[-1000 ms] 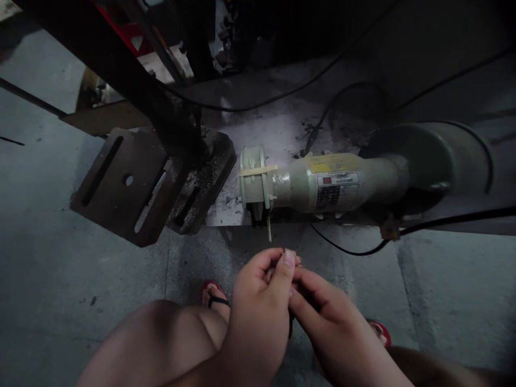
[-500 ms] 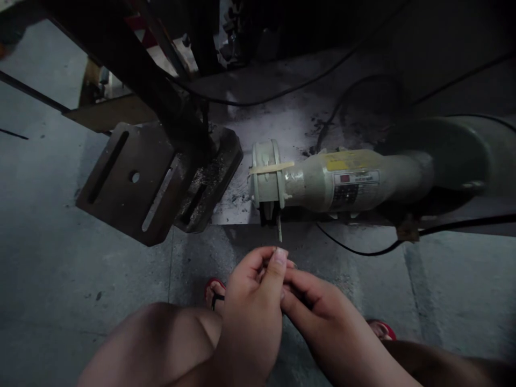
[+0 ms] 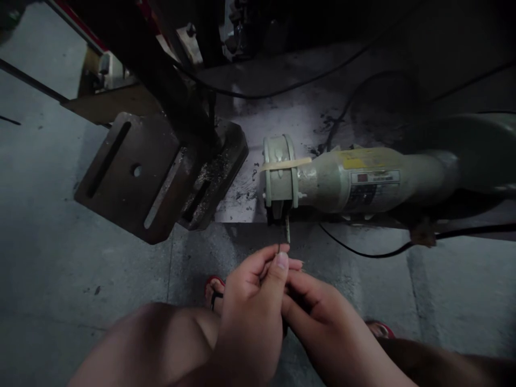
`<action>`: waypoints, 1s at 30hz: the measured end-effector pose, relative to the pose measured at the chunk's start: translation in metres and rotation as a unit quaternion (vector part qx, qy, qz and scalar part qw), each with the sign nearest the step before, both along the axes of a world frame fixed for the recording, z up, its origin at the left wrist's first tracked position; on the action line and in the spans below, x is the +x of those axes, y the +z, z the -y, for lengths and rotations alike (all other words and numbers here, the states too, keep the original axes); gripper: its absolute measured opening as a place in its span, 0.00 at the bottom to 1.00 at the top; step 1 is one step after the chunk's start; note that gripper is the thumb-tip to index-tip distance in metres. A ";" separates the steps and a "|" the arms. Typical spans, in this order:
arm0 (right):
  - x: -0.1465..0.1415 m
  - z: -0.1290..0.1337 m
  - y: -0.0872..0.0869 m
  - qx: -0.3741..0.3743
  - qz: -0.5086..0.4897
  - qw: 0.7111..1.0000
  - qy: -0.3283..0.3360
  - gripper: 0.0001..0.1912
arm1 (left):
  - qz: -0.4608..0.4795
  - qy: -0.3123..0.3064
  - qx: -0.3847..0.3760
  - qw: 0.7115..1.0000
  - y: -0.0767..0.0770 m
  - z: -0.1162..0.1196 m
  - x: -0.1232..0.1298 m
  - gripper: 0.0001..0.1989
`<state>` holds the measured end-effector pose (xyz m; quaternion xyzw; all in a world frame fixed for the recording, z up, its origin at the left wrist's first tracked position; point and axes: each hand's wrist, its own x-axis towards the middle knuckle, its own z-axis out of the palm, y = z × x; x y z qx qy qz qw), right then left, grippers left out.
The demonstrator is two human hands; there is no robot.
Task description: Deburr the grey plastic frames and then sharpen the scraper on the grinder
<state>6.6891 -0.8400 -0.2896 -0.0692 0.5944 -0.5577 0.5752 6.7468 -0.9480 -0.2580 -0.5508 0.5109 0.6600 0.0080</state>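
My left hand (image 3: 258, 293) is closed in a pinch, thumb against forefinger. A thin dark tip shows at its fingertips, too small to name. Against it rests my right hand (image 3: 318, 303), its fingers curled and closed; what they hold, if anything, is hidden. Just beyond the fingertips is the round guarded end of a grey-green bench grinder (image 3: 280, 188), with a yellowish strip (image 3: 288, 164) stuck across the guard. A narrow metal piece (image 3: 287, 231) hangs down from the guard's opening, close above my left fingertips.
A slotted metal plate (image 3: 121, 183) and a heavy base with metal shavings (image 3: 217, 172) stand to the left. Black cables (image 3: 374, 253) run at the right and behind. My knees and sandalled feet (image 3: 215, 290) are below, over the concrete floor (image 3: 133, 274).
The grinder and its guard now appear further right in view. My hands stay together, with the left fingertips closer to the hanging metal piece.
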 end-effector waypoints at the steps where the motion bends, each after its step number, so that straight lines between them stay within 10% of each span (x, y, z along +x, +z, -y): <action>1: 0.001 0.000 -0.001 -0.001 -0.009 1.000 -0.002 0.13 | -0.001 0.000 0.000 1.000 -0.001 0.000 0.000 0.17; 30: 0.004 0.005 -0.002 -0.009 -0.028 1.000 -0.002 0.16 | 0.001 -0.040 -0.016 0.999 -0.002 0.010 0.002 0.17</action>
